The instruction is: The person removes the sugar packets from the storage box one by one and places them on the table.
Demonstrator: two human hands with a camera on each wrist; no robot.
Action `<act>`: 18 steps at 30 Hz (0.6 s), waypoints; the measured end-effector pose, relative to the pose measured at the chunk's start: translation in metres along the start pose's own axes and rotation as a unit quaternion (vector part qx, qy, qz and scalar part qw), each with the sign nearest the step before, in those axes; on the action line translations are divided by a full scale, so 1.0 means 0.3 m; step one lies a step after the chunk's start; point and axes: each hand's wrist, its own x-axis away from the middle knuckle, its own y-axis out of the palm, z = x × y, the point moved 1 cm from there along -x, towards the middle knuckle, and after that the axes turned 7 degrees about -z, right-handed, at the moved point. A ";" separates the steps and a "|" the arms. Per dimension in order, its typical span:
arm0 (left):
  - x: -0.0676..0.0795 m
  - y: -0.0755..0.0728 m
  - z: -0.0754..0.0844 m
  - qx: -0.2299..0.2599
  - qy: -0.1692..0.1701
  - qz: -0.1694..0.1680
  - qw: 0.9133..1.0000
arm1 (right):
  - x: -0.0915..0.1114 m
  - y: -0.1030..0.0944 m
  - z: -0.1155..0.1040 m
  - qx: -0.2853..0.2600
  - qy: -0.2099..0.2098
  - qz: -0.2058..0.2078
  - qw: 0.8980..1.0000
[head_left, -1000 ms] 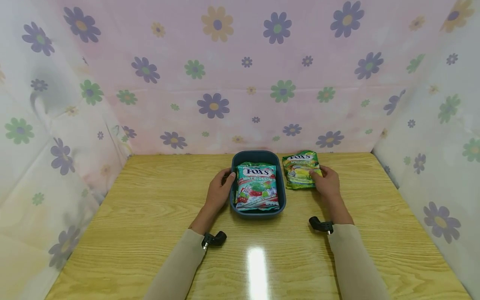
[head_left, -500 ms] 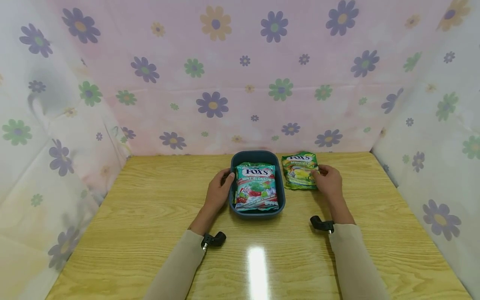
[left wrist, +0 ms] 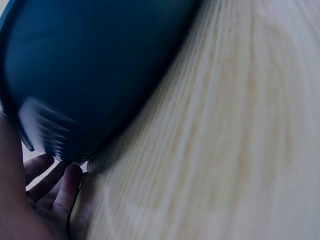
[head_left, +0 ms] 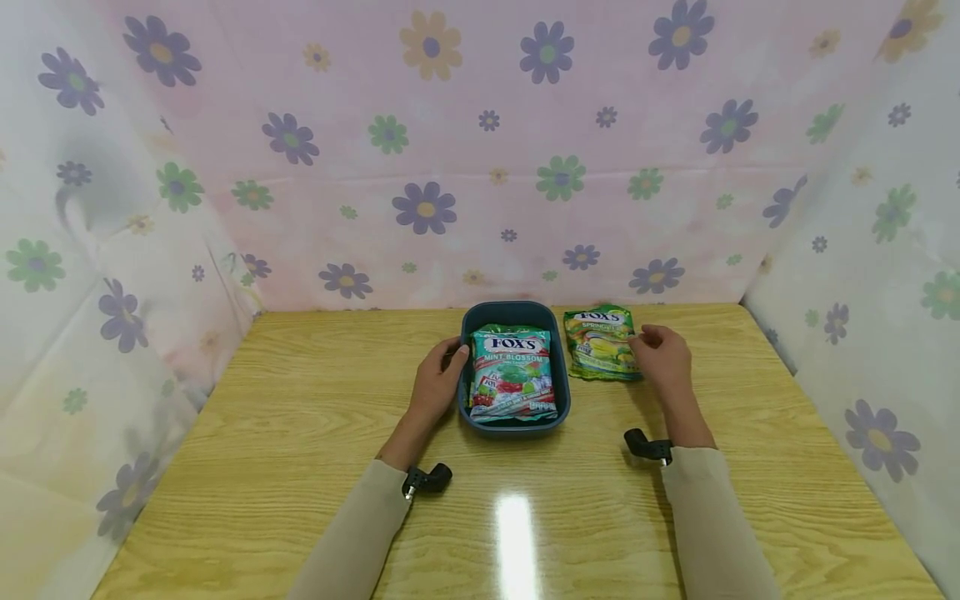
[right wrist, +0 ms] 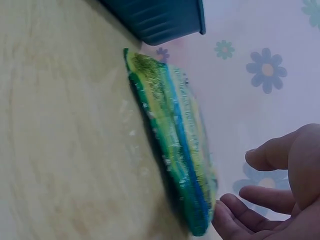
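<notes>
A dark blue plastic basket [head_left: 516,430] stands on the table, holding a teal FOX'S Mint Blossom candy bag [head_left: 514,379] with green packaging showing beneath it. My left hand [head_left: 437,380] grips its left side, thumb over the rim. In the left wrist view the fingers [left wrist: 66,192] lie against the ribbed outer wall of the basket [left wrist: 95,65]. Right of the basket, a green and yellow FOX'S candy bag [head_left: 598,343] lies face up on the table. My right hand [head_left: 664,358] is at its right edge; in the right wrist view thumb and fingers are spread beside the bag [right wrist: 172,135].
The wooden table [head_left: 322,475] ends at the back against a pink flowered cloth [head_left: 480,242], close behind the basket. White flowered cloths hang at both sides. A black camera mount [head_left: 647,447] sits on the right wrist, another [head_left: 429,478] on the left.
My right hand has let go of the green and yellow candy bag, its thumb drawing off to the right. The bag stays lying in place. The left hand and basket hold still.
</notes>
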 end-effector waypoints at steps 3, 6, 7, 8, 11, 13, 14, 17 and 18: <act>0.000 0.000 0.000 -0.001 0.000 0.000 1.000 | 0.007 -0.008 -0.015 -0.010 -0.011 0.000 1.000; -0.001 -0.001 -0.001 -0.003 -0.001 0.000 1.000 | 0.013 -0.013 -0.036 -0.023 -0.020 -0.004 1.000; 0.000 -0.001 0.000 -0.003 -0.001 0.000 1.000 | 0.014 -0.013 -0.042 -0.025 -0.023 -0.005 0.999; 0.001 -0.001 0.001 -0.003 -0.002 0.000 1.000 | 0.016 -0.014 -0.049 -0.027 -0.026 -0.008 0.999; 0.002 -0.001 0.001 -0.001 -0.004 -0.001 1.000 | 0.019 -0.015 -0.064 -0.025 -0.033 -0.014 0.999; 0.003 -0.001 0.002 0.000 -0.004 -0.001 1.000 | 0.022 -0.015 -0.072 -0.024 -0.038 -0.019 0.999; 0.002 0.000 0.002 0.001 -0.004 -0.001 1.000 | 0.024 -0.015 -0.077 -0.025 -0.039 -0.020 0.999; 0.003 0.000 0.004 0.000 -0.004 0.000 1.000 | 0.029 -0.015 -0.089 -0.022 -0.043 -0.024 0.999; 0.003 0.000 0.006 0.000 -0.005 0.000 1.000 | 0.031 -0.015 -0.092 -0.020 -0.045 -0.024 0.998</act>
